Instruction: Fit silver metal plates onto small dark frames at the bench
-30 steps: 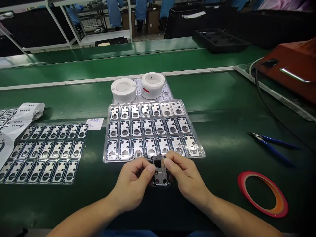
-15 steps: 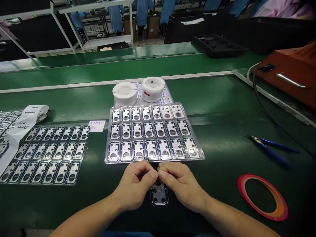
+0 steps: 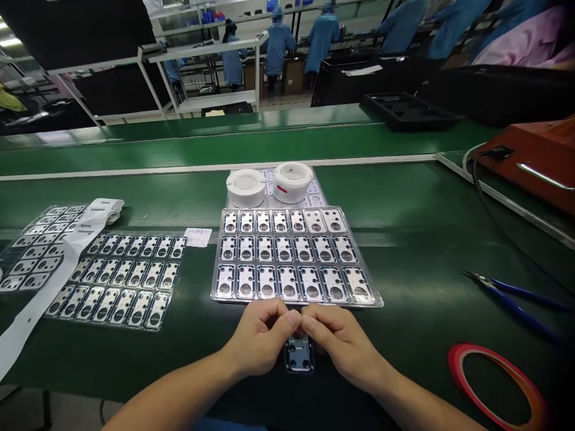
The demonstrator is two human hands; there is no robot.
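My left hand (image 3: 265, 335) and my right hand (image 3: 339, 341) meet at the fingertips, each with thumb and forefinger pinched. What sits between the fingertips is too small or hidden to make out. Just below them is a small metal plate (image 3: 299, 356) with dark holes and a blue-black border; the fingers cover its upper end. Beyond the hands lies a clear tray (image 3: 376, 297) filled with rows of similar silver plates.
Two white label rolls (image 3: 246, 188) stand on another tray behind. At left, a white label strip (image 3: 49, 287) crosses more plate trays (image 3: 155, 326), near a handwritten note (image 3: 198, 237). Right: blue-handled pliers (image 3: 516, 302), red tape ring (image 3: 462, 365), orange-brown case (image 3: 530, 155) with cable.
My view has tilted up and turned left, so the bench contents appear shifted right and lower. Both hands keep their pinch above the metal plate.
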